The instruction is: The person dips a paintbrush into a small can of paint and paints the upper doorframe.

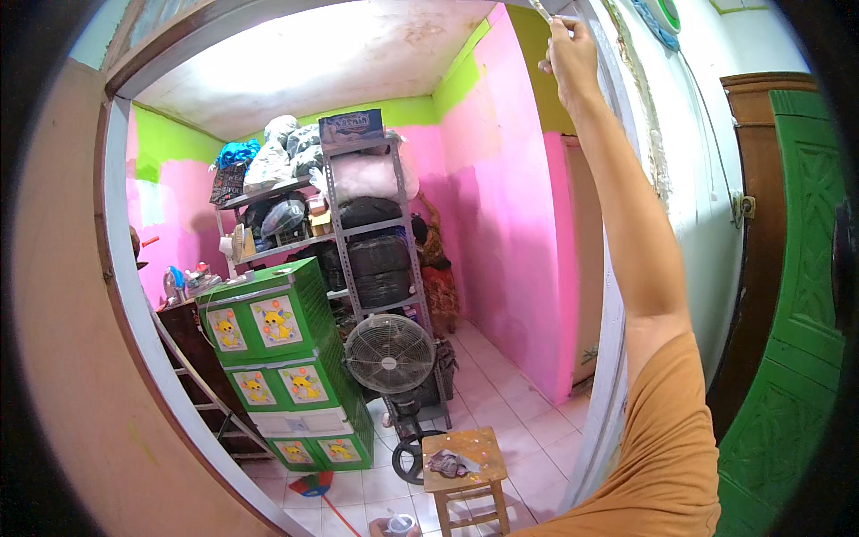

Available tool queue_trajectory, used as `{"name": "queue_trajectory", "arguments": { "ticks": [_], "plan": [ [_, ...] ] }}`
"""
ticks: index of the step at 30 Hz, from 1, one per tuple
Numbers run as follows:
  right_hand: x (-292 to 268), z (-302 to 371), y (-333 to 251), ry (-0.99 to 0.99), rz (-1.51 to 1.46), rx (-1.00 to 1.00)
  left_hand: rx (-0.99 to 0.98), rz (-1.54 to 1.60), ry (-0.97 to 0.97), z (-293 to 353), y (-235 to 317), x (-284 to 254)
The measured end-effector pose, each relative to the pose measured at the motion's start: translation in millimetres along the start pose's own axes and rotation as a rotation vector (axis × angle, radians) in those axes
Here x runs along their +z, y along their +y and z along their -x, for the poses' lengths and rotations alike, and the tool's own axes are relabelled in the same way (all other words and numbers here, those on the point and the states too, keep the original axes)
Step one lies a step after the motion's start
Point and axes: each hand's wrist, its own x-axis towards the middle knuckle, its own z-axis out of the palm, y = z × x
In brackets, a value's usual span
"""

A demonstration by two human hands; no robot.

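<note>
My right arm reaches up along the right side of the grey-white door frame (610, 116). At its top, my right hand (573, 58) is closed round a thin pale stick (541, 11), whose far end is cut off by the picture's upper edge. Low at the lower edge, my left hand (379, 527) shows only in part, its fingers round a small white cup (402, 522). Something pale lies or stands inside the cup; I cannot make out what.
A wooden stool (488, 447) with a crumpled cloth (447, 463) stands beyond the cup. Behind are a standing fan (390, 353), a green drawer cabinet (353, 385), a broom (313, 484) and a loaded metal shelf (344, 237). Another person (436, 259) stands beside the shelf, one arm raised.
</note>
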Motion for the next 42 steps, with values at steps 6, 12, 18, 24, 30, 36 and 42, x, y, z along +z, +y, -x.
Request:
{"name": "queue_trajectory", "arguments": {
  "ticks": [6, 12, 18, 24, 30, 36, 42],
  "plan": [
    [-6, 116, -8, -0.088, -0.137, 0.234, 0.012, 0.047, -0.067, 1, 9, -6],
    [-27, 331, -26, -0.222, -0.253, 0.741, 0.107, 0.078, -0.116, -1, -14, -4],
    [-121, 516, -69, -0.243, -0.153, 1.214, 0.118, 0.064, -0.166, 5, -44, 11],
    [-232, 594, -135, -0.181, -0.123, 1.470, 0.126, 0.270, -0.129, 44, -47, 14],
    [-319, 625, -196, -0.252, 0.019, 1.542, 0.162, 0.208, -0.143, 116, -33, 26],
    [-393, 642, -262, -0.219, 0.052, 1.564, 0.076, 0.265, -0.177, 216, -16, 37],
    [-466, 641, -338, -0.025, 0.049, 1.594, 0.052, 0.172, -0.212, 311, -31, 54]
  ]
}}
